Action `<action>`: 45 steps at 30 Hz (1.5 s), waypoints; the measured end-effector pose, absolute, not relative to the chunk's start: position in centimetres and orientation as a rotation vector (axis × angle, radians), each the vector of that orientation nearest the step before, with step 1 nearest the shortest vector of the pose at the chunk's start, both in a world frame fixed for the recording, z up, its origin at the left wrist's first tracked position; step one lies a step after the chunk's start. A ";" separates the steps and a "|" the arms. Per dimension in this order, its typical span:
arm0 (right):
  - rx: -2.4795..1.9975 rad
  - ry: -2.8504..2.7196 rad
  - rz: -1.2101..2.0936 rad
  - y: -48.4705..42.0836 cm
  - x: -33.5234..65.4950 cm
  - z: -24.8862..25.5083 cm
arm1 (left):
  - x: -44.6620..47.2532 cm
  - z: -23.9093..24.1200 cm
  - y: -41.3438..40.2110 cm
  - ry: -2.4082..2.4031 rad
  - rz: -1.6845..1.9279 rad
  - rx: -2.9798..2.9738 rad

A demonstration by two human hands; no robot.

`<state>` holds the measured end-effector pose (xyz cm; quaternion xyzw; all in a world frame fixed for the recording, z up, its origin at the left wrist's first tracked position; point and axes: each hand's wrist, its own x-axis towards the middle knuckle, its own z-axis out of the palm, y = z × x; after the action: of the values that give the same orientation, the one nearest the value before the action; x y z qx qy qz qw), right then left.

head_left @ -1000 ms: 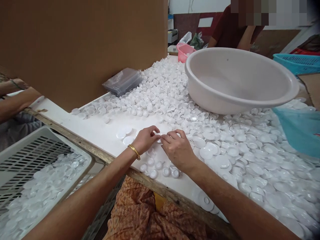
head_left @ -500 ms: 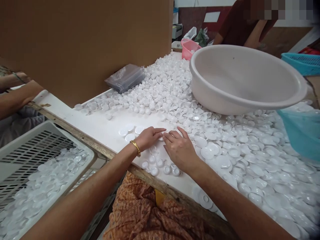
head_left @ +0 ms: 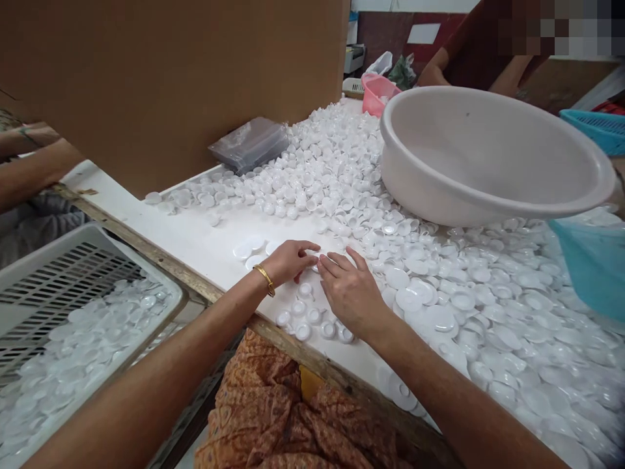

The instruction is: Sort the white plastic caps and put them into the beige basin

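Close together over the near part of the white table, my left hand (head_left: 291,260), with a gold bracelet, and my right hand (head_left: 350,286) meet at a small white plastic dish (head_left: 315,262). The left thumb and fingers pinch its left side. My right fingertips press on its other side; fingers cover much of it. Just below the hands stand several tiny white cups (head_left: 303,332) with round rims. A few flat white saucers (head_left: 243,251) lie left of my left wrist, partly hidden by it.
A large pile of white toy dishes (head_left: 336,166) spreads across the table. On it rests a big pale basin (head_left: 488,202); a blue container (head_left: 590,267) stands right. A crate (head_left: 92,251) with white pieces sits lower left. Other people's arms (head_left: 41,166) show left and behind.
The view has shifted slightly. The left fingers have parted a little from the right fingers, and more of the small dish shows between them. Another cup shows more clearly below the hands.
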<state>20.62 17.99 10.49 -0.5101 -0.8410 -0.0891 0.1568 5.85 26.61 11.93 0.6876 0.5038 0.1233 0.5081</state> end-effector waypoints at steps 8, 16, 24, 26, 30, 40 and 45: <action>-1.499 -2.448 -0.124 18.6 20.7 11.2 | 6.5 13.8 27.9 1.197 0.124 1.557; -1.534 -2.305 0.098 17.5 20.7 11.5 | 6.5 12.6 26.4 1.313 0.255 1.719; -1.596 -1.930 0.286 15.1 25.4 15.1 | 2.9 15.3 22.7 1.688 0.430 2.636; -1.597 -1.843 0.405 14.4 26.5 16.0 | 4.2 15.7 20.1 1.472 0.463 2.652; -1.643 -1.770 0.447 13.9 26.6 16.5 | 10.1 15.0 13.7 0.817 0.089 2.629; -1.629 -1.897 0.401 14.3 26.1 15.4 | 15.1 13.0 11.1 1.022 -0.094 2.418; -1.611 -1.929 0.429 14.5 25.7 15.2 | 14.5 13.0 11.6 1.052 0.016 2.204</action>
<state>25.70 14.51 15.22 -0.6043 -0.7238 0.1609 0.2916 14.51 11.61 12.96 0.8477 0.4049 0.0061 0.3426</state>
